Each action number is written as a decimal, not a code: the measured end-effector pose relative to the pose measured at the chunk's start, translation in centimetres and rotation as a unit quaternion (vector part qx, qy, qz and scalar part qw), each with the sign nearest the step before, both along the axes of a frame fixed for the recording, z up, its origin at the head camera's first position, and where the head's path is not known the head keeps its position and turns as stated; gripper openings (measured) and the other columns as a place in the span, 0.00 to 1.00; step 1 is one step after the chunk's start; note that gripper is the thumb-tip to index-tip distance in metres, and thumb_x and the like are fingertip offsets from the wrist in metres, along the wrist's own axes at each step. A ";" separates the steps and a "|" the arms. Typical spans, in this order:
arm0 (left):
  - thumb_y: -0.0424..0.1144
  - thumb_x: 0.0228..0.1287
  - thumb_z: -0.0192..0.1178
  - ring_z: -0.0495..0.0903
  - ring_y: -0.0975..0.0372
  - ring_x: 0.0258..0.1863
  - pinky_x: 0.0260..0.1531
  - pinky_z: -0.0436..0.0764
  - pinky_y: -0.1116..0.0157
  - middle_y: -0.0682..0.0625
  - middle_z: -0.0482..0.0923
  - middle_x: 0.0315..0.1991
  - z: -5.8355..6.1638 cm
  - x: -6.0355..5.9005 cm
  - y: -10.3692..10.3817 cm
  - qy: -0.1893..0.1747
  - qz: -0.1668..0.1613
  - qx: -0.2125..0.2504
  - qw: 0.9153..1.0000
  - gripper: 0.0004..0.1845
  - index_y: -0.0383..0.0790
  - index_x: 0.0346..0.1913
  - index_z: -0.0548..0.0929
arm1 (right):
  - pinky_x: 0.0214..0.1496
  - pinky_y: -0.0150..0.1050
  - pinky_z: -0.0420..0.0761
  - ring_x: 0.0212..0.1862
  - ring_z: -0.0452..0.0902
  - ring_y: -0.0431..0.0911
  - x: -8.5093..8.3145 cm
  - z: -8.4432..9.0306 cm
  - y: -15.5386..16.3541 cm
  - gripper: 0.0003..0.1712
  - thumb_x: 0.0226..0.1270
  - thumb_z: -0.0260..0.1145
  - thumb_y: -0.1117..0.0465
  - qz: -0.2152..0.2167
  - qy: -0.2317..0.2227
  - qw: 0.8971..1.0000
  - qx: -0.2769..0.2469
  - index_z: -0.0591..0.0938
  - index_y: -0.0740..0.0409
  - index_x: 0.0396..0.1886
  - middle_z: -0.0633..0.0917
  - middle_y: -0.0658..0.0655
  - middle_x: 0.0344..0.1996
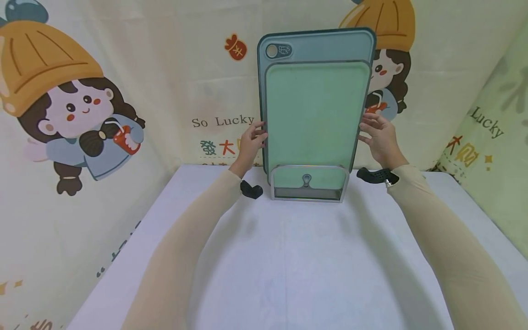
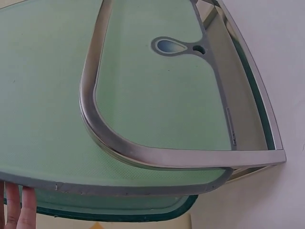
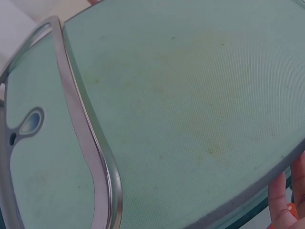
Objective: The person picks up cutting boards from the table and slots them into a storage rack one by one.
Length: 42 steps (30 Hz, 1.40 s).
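Note:
A light green cutting board with a grey rim stands upright in a metal rack. Behind it rises a larger blue-green cutting board with a dark edge and a round hole near its upper left corner. At the boards' left side is my left hand, fingertips right at the edge; its fingers show straight in the left wrist view. My right hand is level with it on the opposite side, fingers loosely bent by the board edges. The rack's front bar crosses the green board's lower part.
The rack stands on a white tabletop near its far edge. A printed cloth with cartoon figures hangs close behind the boards. Black straps sit at both wrists.

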<state>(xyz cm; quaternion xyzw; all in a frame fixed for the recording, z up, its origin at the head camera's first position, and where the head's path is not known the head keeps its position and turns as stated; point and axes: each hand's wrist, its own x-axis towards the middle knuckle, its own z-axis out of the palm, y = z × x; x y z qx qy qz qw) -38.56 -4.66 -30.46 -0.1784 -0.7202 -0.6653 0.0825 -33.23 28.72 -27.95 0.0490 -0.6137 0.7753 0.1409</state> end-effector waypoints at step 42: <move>0.38 0.66 0.41 0.66 0.46 0.65 0.69 0.61 0.49 0.35 0.65 0.64 -1.3 6.0 -0.2 -0.031 -0.162 0.086 0.983 0.27 0.41 0.69 0.60 | 0.49 0.30 0.81 0.49 0.80 0.40 5.2 -2.1 -1.5 0.25 0.69 0.55 0.66 0.129 0.071 0.989 0.017 0.63 0.63 0.64 0.83 0.49 0.47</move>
